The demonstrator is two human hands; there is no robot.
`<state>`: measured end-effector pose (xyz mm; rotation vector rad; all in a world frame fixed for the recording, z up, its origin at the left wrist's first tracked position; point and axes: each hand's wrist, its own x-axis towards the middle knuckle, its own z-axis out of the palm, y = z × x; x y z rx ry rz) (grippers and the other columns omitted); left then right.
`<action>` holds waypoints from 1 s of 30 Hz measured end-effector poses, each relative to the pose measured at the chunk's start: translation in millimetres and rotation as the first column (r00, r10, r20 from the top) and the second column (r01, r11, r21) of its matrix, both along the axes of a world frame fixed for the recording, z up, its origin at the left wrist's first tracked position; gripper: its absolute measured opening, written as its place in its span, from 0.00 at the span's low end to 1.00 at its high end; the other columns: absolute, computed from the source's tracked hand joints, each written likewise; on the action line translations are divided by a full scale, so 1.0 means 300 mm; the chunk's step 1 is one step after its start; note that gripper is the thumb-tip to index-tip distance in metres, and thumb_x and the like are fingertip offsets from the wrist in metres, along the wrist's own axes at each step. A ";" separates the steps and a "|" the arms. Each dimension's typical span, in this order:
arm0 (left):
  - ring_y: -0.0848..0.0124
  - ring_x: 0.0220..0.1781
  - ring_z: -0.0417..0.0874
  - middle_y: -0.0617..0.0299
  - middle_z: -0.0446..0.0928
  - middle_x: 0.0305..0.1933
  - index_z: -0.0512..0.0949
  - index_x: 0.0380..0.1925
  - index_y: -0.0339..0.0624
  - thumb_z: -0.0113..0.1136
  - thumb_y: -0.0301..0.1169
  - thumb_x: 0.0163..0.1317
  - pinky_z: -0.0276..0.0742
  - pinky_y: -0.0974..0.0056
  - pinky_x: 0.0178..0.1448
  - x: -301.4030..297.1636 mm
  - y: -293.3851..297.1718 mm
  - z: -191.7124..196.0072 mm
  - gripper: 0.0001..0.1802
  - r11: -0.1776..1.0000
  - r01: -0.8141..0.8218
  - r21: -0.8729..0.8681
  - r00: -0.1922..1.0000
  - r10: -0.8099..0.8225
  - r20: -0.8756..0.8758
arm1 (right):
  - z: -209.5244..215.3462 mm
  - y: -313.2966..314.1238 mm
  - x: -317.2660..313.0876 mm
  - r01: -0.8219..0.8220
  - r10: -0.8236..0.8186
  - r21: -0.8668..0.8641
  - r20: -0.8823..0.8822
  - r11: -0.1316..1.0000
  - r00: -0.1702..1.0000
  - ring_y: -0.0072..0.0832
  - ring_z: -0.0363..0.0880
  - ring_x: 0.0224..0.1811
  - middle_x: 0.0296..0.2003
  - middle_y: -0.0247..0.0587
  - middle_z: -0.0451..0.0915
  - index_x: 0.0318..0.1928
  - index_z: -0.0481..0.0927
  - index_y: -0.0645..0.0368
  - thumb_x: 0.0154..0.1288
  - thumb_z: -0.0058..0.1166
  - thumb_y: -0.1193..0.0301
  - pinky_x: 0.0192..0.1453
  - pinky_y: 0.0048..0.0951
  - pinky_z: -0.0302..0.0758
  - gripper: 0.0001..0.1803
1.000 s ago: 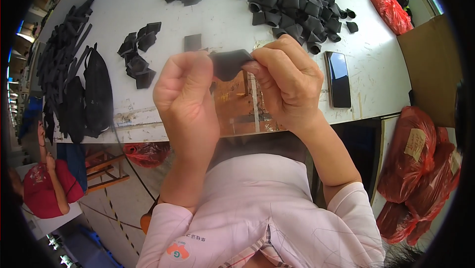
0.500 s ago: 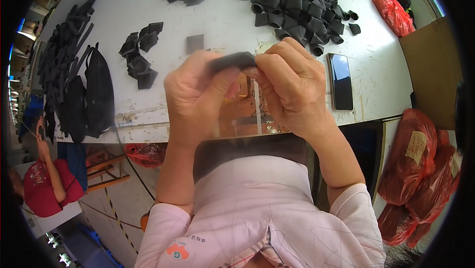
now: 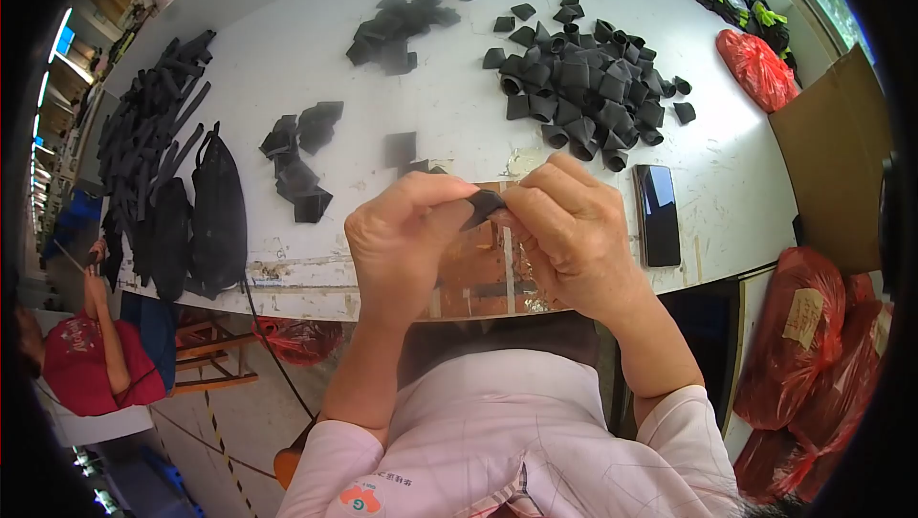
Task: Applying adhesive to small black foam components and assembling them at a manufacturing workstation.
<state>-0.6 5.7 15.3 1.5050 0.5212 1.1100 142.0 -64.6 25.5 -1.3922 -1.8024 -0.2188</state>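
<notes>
**Q:** Black fabric piece [image 3: 483, 204] — where is it, and how is it held?

**A:** It sits between both hands, raised above the near edge of the white table [image 3: 287, 59]. The left hand [image 3: 406, 241] pinches its left end between thumb and curled fingers; the right hand [image 3: 574, 231] clamps the right end with its fingertips. Both hands are closed on it, and most of the piece is hidden behind them.

**Q:** How is it likely to handle?

**A:** Judged from its folded, creased outline: light, soft and limp, not fragile. A matte surface suggests little slip. Pinching at opposite ends or corners, as shown, should keep it taut.

**Q:** What materials and shapes surround it?

**A:** A heap of curled black pieces [image 3: 583, 88] lies at the far right; a flatter cluster [image 3: 397, 25] at the far centre; a small stack [image 3: 301, 159] to the left. Long black strips [image 3: 148, 135] and a dark pouch [image 3: 218, 212] occupy the left edge. A glossy dark phone [image 3: 658, 215] lies flat just right of the hands. Red plastic bags [image 3: 813, 346] stand beside the table.
</notes>
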 end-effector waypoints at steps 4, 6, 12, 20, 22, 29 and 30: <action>0.74 0.28 0.76 0.60 0.77 0.28 0.76 0.27 0.37 0.57 0.18 0.49 0.70 0.73 0.33 -0.002 0.000 -0.004 0.05 0.982 -0.019 0.190 0.998 0.029 -0.047 | -0.040 0.003 -0.011 0.010 -0.006 0.071 -0.058 0.997 0.998 0.27 0.66 0.22 0.21 0.33 0.69 0.24 0.72 0.60 0.33 0.58 0.77 0.19 0.25 0.63 0.12; 0.74 0.28 0.76 0.60 0.77 0.28 0.77 0.28 0.37 0.57 0.18 0.49 0.70 0.73 0.33 -0.003 -0.001 -0.006 0.05 0.979 -0.022 0.203 0.998 0.033 -0.052 | -0.042 0.000 -0.017 0.011 -0.004 0.091 -0.079 0.996 0.997 0.27 0.66 0.21 0.22 0.33 0.70 0.25 0.72 0.60 0.33 0.58 0.77 0.19 0.25 0.64 0.12; 0.76 0.29 0.76 0.61 0.77 0.29 0.76 0.30 0.35 0.55 0.20 0.53 0.71 0.74 0.34 0.009 0.038 -0.036 0.04 0.991 0.002 0.137 0.997 0.008 -0.071 | -0.038 0.012 -0.006 0.057 -0.049 0.082 -0.090 0.995 0.995 0.30 0.64 0.18 0.19 0.38 0.67 0.27 0.73 0.64 0.48 0.54 0.80 0.20 0.26 0.61 0.04; 0.63 0.38 0.76 0.51 0.73 0.37 0.74 0.35 0.34 0.60 0.33 0.51 0.73 0.64 0.42 0.055 0.229 -0.341 0.15 0.877 -0.056 0.477 0.680 0.383 -0.625 | -0.058 0.081 0.129 -0.035 -0.206 -0.242 -0.885 0.970 0.417 0.14 0.64 0.20 0.18 0.29 0.70 0.31 0.77 0.67 0.66 0.39 0.57 0.23 0.17 0.61 0.24; 0.60 0.38 0.74 0.50 0.71 0.37 0.73 0.33 0.35 0.62 0.35 0.47 0.72 0.63 0.41 0.067 0.215 -0.348 0.17 0.861 0.031 0.508 0.565 0.404 -0.719 | -0.135 0.006 0.078 -0.193 -0.231 -0.320 -0.897 0.928 0.377 0.14 0.63 0.19 0.17 0.30 0.69 0.32 0.76 0.67 0.66 0.40 0.56 0.22 0.16 0.61 0.24; 0.58 0.37 0.73 0.54 0.71 0.28 0.73 0.22 0.33 0.60 0.23 0.44 0.71 0.62 0.42 0.068 0.210 -0.421 0.06 0.723 0.219 0.656 0.496 0.496 -0.713 | -0.254 -0.145 -0.079 -0.361 -0.349 -0.498 -0.845 0.788 0.405 0.16 0.66 0.19 0.17 0.31 0.70 0.30 0.75 0.68 0.66 0.42 0.64 0.22 0.18 0.63 0.17; 0.61 0.36 0.73 0.54 0.71 0.30 0.74 0.24 0.33 0.59 0.21 0.44 0.71 0.64 0.41 0.048 0.204 -0.407 0.06 0.737 0.022 0.676 0.669 0.491 -0.558 | -0.264 -0.145 -0.099 -0.382 -0.356 -0.543 -0.814 0.748 0.459 0.17 0.68 0.21 0.18 0.33 0.72 0.30 0.75 0.69 0.65 0.42 0.64 0.24 0.19 0.66 0.18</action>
